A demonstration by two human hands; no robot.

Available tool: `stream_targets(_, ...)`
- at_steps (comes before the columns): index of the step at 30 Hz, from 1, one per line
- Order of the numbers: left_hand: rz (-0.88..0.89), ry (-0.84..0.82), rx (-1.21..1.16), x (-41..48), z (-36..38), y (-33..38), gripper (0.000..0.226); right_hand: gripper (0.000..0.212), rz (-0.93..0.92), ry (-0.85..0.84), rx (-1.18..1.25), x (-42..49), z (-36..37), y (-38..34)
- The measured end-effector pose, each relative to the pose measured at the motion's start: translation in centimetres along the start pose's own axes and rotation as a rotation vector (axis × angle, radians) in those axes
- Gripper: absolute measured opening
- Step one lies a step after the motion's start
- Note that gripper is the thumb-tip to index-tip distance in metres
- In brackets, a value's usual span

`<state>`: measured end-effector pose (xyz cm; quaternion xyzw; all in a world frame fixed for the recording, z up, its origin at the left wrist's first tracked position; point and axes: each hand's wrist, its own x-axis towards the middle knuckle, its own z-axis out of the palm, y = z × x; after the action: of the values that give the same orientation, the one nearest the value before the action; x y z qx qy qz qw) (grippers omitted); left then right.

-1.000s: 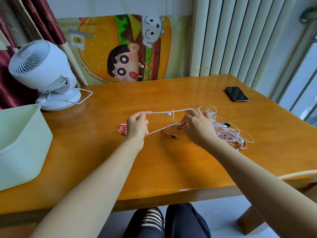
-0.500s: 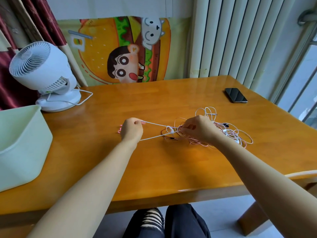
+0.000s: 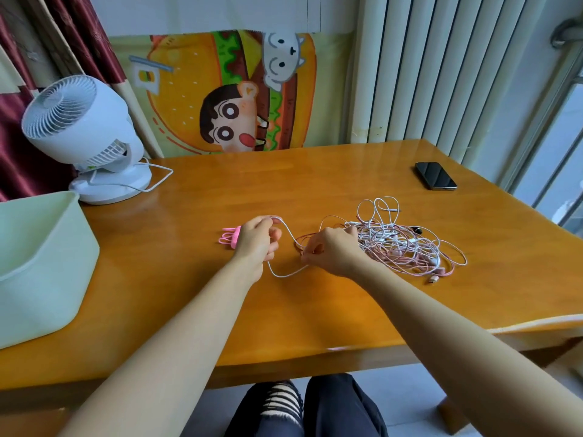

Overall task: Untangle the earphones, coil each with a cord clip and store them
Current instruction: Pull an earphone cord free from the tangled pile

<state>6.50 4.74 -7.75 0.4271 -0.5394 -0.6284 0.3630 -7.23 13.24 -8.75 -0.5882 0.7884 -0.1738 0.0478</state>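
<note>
A tangle of white, pink and dark red earphone cords (image 3: 407, 241) lies on the wooden table (image 3: 315, 310), right of centre. My left hand (image 3: 257, 239) pinches a white cord (image 3: 285, 272) that sags in a loop across to my right hand (image 3: 331, 250). My right hand pinches that cord at the tangle's left edge. Pink cord clips (image 3: 228, 239) lie on the table just left of my left hand, partly hidden by it.
A pale green bin (image 3: 38, 263) stands at the left edge. A white desk fan (image 3: 85, 134) with its cable is at the back left. A black phone (image 3: 435, 175) lies at the back right. My knees show under the table's front edge.
My hands have come closer together, so the white cord, taut before, now hangs slack in a loop. My right hand has moved down to the tangle's left edge.
</note>
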Motion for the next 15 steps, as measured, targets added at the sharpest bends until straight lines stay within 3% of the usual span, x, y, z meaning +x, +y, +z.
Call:
stream_targets(3, -0.12, -0.003, -0.14, 0.0, -0.8, -0.2, 0.026, 0.016, 0.035, 0.051, 0.095, 0.2, 0.5, 0.1)
stream_targets(9, -0.32, 0.116, -0.264, 0.6, -2.8, -1.5, 0.029, 0.013, -0.071, 0.26, 1.078, -0.1, -3.0, 1.0)
stream_targets(11, -0.331, 0.145, -0.278, 0.5, -2.8, -1.5, 0.018, 0.013, -0.145, 0.125, 1.122, -1.2, -4.7, 1.0)
stream_targets(12, -0.327, 0.157, -0.277, 0.5, -2.7, -1.3, 0.014, 0.012, -0.176, -0.022, 1.074, -1.7, -5.2, 0.9)
stream_targets(15, -0.278, 0.164, -0.247, 0.5, -2.5, -0.7, 0.018, 0.015, -0.232, -0.534, 0.691, -3.0, -5.6, 1.6)
